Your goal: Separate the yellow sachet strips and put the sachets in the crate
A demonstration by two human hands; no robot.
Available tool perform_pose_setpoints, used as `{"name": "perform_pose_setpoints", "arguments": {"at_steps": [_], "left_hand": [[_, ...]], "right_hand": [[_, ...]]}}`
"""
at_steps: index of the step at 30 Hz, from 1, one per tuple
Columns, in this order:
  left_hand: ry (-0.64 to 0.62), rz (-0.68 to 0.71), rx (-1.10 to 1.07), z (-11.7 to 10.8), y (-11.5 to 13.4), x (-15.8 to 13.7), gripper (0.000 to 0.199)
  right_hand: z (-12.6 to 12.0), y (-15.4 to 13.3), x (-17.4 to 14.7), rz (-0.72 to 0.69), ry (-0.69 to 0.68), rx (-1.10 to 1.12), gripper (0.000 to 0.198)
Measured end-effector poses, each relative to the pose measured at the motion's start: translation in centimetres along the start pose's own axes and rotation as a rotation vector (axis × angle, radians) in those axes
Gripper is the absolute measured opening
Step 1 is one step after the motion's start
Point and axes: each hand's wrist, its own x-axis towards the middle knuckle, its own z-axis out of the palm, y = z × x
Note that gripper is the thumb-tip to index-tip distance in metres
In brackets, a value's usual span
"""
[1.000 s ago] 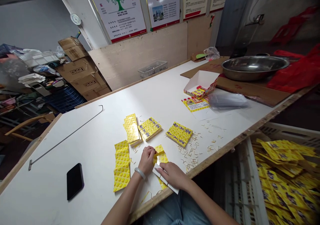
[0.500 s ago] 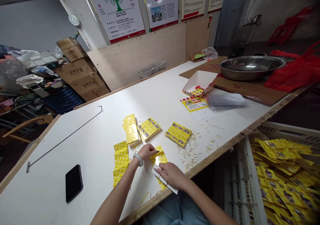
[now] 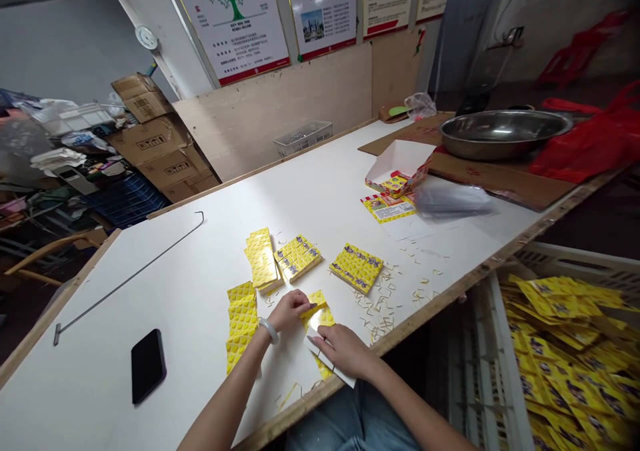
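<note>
My left hand [image 3: 290, 309], with a pale bracelet at its wrist, is pinched closed at the upper left edge of a yellow printed card sheet [image 3: 321, 314]. What its fingertips hold, if anything, is too small to make out. My right hand [image 3: 345, 349] is closed on a white card piece [image 3: 330, 365] lying across the lower part of that sheet. Left of my left hand lies an overlapping row of yellow cards [image 3: 242, 324]. Beyond it are a yellow card stack [image 3: 262, 257] and a stack with purple print [image 3: 299, 259]. Another such stack [image 3: 357, 267] lies to the right.
Thin paper scraps [image 3: 383, 307] litter the white table [image 3: 200, 291]. A phone [image 3: 148, 367] and a long metal rod [image 3: 130, 274] lie left. Farther back are an open carton [image 3: 403, 161], clear plastic sleeves [image 3: 453, 199] and a metal basin [image 3: 505, 134]. A crate [image 3: 500, 364] holds yellow packets [image 3: 575, 371].
My left hand has shifted slightly left, its wrist lower and farther left. My right hand and the white card piece stay almost in place.
</note>
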Motion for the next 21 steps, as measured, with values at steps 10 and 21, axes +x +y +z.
{"name": "perform_pose_setpoints", "arguments": {"at_steps": [10,21], "left_hand": [[0.070,-0.003,0.027,0.7,0.4,-0.2,0.031],[0.299,-0.113,-0.088,1.5,0.1,0.0,0.024]], "right_hand": [[0.1,0.0,0.0,-0.001,0.008,0.000,0.043],[0.3,0.3,0.0,-0.018,0.061,0.145,0.042]]}}
